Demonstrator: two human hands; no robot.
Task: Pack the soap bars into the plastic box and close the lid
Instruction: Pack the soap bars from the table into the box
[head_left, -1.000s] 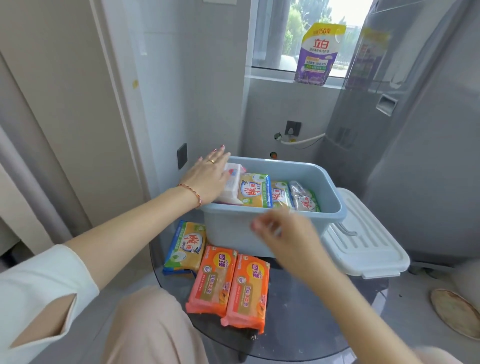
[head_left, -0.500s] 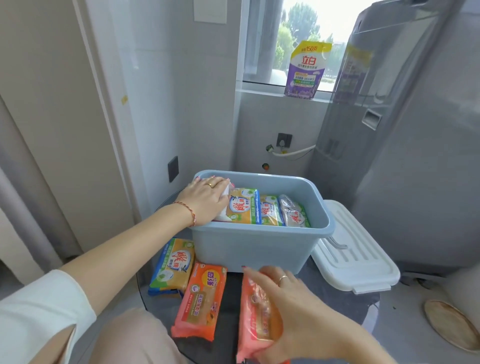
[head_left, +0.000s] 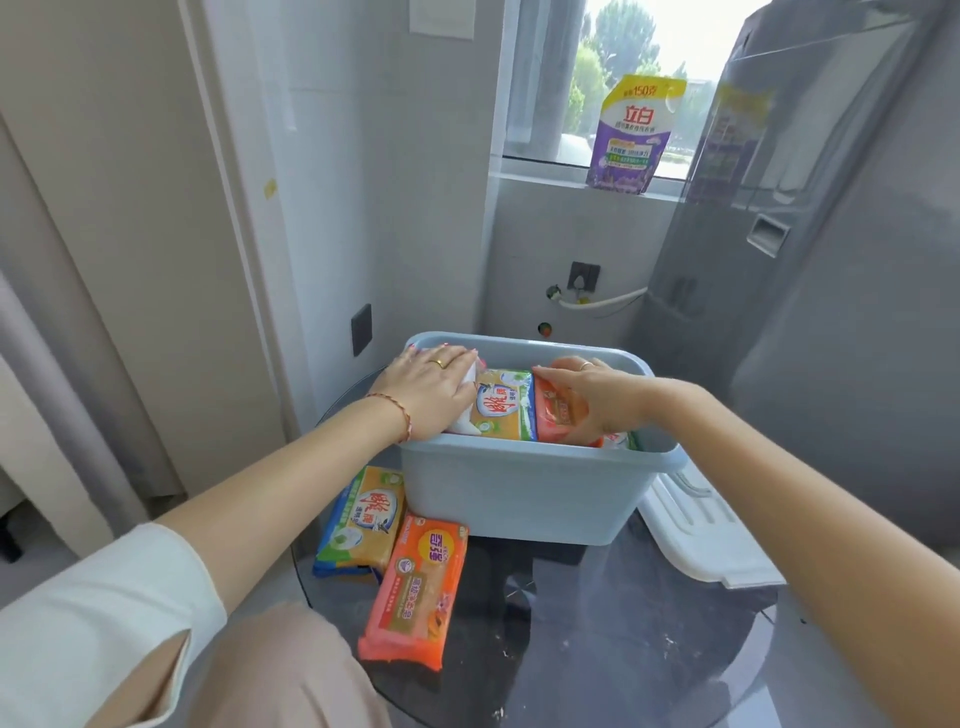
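Right hand (head_left: 592, 400) grip pinching orange soap (head_left: 558, 415) inside box (head_left: 524, 493). Left hand (head_left: 431, 389) grip spread flat on white pack (head_left: 467, 384). Yellow soap (head_left: 504, 405) between grips. Lid (head_left: 696, 540) below right grip on tabletop (head_left: 597, 623).

The box (head_left: 524, 493) before me is smooth, matt pale-blue plastic; its white lid (head_left: 701, 540) is ribbed plastic. The soap bars, orange (head_left: 415, 592) and yellow (head_left: 363, 519), lie in glossy printed film wrappers that catch the light. The table (head_left: 597, 649) is dark, polished glass, faintly speckled. My sleeve (head_left: 88, 618) is soft white cloth. The pouch (head_left: 634, 135) on the sill is shiny printed plastic.
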